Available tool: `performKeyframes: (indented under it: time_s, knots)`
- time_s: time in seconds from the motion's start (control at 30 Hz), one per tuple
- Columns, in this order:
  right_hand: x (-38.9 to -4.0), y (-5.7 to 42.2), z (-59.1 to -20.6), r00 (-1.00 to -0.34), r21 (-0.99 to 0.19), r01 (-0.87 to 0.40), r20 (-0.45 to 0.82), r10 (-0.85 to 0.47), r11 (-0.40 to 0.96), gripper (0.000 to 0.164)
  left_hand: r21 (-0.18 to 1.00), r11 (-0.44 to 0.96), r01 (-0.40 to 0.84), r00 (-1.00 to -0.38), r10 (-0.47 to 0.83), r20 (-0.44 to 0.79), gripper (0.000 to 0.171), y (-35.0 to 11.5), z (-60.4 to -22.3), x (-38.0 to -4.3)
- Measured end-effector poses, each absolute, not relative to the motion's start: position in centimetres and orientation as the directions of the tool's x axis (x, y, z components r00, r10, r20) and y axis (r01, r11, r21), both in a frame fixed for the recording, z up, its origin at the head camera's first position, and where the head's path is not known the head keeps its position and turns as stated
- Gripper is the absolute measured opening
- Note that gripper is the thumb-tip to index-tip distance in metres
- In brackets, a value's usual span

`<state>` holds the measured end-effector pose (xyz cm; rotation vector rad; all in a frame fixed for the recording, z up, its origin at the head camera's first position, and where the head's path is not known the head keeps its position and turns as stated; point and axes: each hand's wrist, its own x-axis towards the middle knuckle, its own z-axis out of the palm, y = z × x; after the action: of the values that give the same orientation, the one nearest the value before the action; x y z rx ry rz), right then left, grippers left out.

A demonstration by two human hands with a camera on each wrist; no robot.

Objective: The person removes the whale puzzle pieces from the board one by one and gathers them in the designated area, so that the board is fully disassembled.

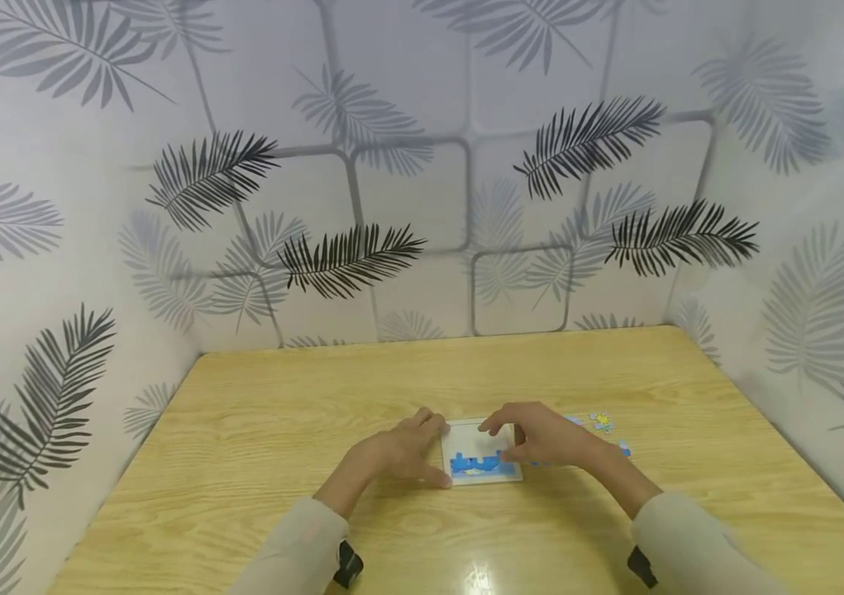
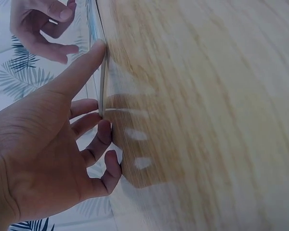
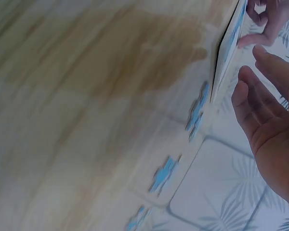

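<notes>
A white puzzle tray (image 1: 464,438) lies flat on the table, with joined blue puzzle pieces (image 1: 475,465) along its near side. My left hand (image 1: 405,450) holds the tray's left side, thumb at the near corner and fingers at the far one. In the left wrist view, the thumb (image 2: 89,60) touches the tray's edge and the other fingers bend down beside it. Over the tray's right part hovers my right hand (image 1: 546,435), thumb and fingers apart. Nothing shows between them in the right wrist view, where the hand (image 3: 274,125) is loosely bent.
Loose puzzle pieces lie right of the tray, among them one with a yellow shape (image 1: 602,422) and a blue one (image 1: 624,449). Some lie partly behind the right hand. The wooden table (image 1: 280,405) meets patterned walls at its back and sides.
</notes>
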<state>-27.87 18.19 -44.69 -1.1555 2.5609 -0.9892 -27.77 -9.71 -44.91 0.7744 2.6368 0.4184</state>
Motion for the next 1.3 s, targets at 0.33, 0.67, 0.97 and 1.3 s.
performKeyframes:
  time_s: [0.33, 0.67, 0.97, 1.3]
  knots:
    - [-27.3, 13.8, -45.0, -0.658, -0.645, -0.588, 0.032, -0.752, 0.487, 0.039, 0.383, 0.785, 0.488, -0.768, 0.594, -0.240, 0.073, -9.7, -44.7, -27.9]
    - [-26.8, 12.0, -45.2, -0.698, -0.627, -0.545, -0.028, -0.716, 0.556, 0.028, 0.415, 0.774, 0.478, -0.768, 0.598, -0.230, 0.075, -9.7, -45.0, -27.7]
    - [-26.7, 12.3, -45.5, -0.709, -0.676, -0.508, -0.025, -0.705, 0.534, 0.027, 0.419, 0.776, 0.472, -0.769, 0.595, -0.234, 0.077, -9.7, -45.1, -27.8]
    - [-26.3, 12.3, -45.5, -0.717, -0.678, -0.489, -0.046, -0.695, 0.549, 0.025, 0.405, 0.780, 0.477, -0.764, 0.596, -0.247, 0.077, -9.9, -45.0, -27.8]
